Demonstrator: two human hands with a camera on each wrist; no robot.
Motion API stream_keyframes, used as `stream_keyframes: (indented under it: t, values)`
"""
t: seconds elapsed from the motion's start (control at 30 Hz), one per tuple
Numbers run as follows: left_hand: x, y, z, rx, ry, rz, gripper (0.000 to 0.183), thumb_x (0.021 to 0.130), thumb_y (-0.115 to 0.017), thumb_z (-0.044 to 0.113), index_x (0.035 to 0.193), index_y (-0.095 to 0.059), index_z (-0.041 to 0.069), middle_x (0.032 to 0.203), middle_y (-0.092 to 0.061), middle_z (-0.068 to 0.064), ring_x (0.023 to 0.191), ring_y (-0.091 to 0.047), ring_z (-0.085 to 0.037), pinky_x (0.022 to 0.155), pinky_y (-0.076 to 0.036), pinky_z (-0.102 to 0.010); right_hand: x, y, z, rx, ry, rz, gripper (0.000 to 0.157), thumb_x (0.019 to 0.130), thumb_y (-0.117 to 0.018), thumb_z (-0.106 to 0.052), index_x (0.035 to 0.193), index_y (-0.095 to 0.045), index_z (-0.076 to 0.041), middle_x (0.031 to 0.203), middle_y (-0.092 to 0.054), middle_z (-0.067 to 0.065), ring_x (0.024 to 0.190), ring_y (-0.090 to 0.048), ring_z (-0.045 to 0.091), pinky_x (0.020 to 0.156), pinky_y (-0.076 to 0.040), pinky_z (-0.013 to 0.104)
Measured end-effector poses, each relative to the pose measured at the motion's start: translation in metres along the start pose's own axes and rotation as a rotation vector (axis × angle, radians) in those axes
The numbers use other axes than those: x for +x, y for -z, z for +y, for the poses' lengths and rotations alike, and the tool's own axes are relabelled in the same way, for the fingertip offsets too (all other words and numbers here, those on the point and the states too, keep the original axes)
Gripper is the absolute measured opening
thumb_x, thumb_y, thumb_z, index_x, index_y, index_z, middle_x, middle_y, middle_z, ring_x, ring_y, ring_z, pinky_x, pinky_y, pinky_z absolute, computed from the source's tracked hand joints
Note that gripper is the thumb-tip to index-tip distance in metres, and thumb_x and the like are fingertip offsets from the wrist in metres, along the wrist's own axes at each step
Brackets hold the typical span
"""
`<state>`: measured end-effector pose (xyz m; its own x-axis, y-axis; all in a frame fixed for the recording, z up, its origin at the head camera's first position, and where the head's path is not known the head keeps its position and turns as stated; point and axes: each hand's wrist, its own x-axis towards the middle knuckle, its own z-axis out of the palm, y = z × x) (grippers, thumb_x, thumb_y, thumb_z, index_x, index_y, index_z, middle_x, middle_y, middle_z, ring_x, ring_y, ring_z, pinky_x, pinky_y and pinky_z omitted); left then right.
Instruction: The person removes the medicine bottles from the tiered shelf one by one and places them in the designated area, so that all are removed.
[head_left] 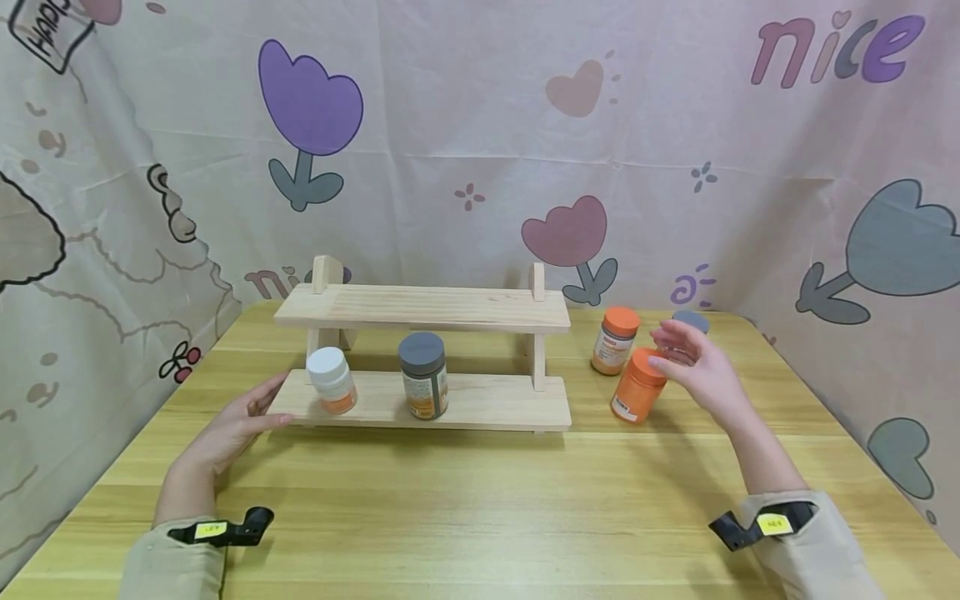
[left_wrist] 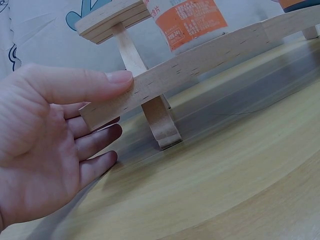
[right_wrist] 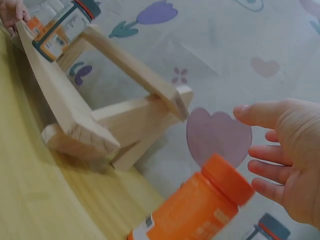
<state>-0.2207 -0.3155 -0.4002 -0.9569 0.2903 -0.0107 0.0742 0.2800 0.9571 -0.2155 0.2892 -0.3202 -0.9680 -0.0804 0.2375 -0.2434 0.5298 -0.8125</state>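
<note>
A two-tier wooden shelf (head_left: 480, 400) stands on the table. My left hand (head_left: 238, 425) grips the left end of its lower board, the thumb (left_wrist: 120, 77) on the board's edge and the fingers behind and below. On that board sit a small white bottle (head_left: 330, 375) with an orange label and a grey-lidded jar (head_left: 424, 375). At the right, my right hand (head_left: 705, 371) hovers with its fingers spread apart around the top of an orange bottle (head_left: 637, 387). In the right wrist view the hand (right_wrist: 295, 160) holds nothing; whether a fingertip touches the bottle's lid I cannot tell.
Behind the orange bottle stands an orange-lidded jar (head_left: 615, 342). A grey-blue lid (head_left: 691, 321) shows behind my right hand, its jar mostly hidden. The wooden table (head_left: 480, 517) meets a printed cloth backdrop (head_left: 450, 125) at the back and sides.
</note>
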Motion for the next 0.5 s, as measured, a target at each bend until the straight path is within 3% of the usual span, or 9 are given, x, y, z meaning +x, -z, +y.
stream_keyframes:
  t: [0.23, 0.43, 0.5]
  values:
    - [0.0, 0.0, 0.0, -0.005, 0.003, -0.001, 0.082, 0.09, -0.059, 0.01, 0.146, 0.0, -0.005, 0.15, 0.007, -0.026, 0.135, 0.003, -0.043, 0.092, -0.029, -0.005, 0.01, -0.008, -0.018, 0.043, 0.069, -0.014, 0.063, 0.088, -0.065, -0.018, 0.139, -0.034, 0.003, 0.13, -0.049, 0.023, 0.116, -0.049, 0.028, 0.088, -0.039, 0.009]
    - [0.0, 0.001, 0.001, -0.01, 0.002, -0.007, 0.082, 0.091, -0.058, 0.008, 0.146, 0.001, -0.004, 0.15, 0.006, -0.026, 0.135, 0.003, -0.044, 0.09, -0.03, -0.004, 0.018, -0.019, -0.034, 0.116, 0.085, -0.053, 0.061, 0.088, -0.065, -0.017, 0.139, -0.036, 0.0, 0.131, -0.049, 0.021, 0.118, -0.048, 0.034, 0.089, -0.041, 0.012]
    - [-0.001, 0.001, 0.001, -0.015, -0.003, -0.011, 0.081, 0.091, -0.057, 0.007, 0.146, 0.001, -0.004, 0.15, 0.006, -0.026, 0.135, 0.003, -0.044, 0.09, -0.03, -0.005, 0.021, -0.024, -0.04, 0.144, 0.107, -0.069, 0.059, 0.088, -0.064, -0.015, 0.138, -0.037, 0.001, 0.13, -0.049, 0.022, 0.116, -0.051, 0.03, 0.089, -0.042, 0.014]
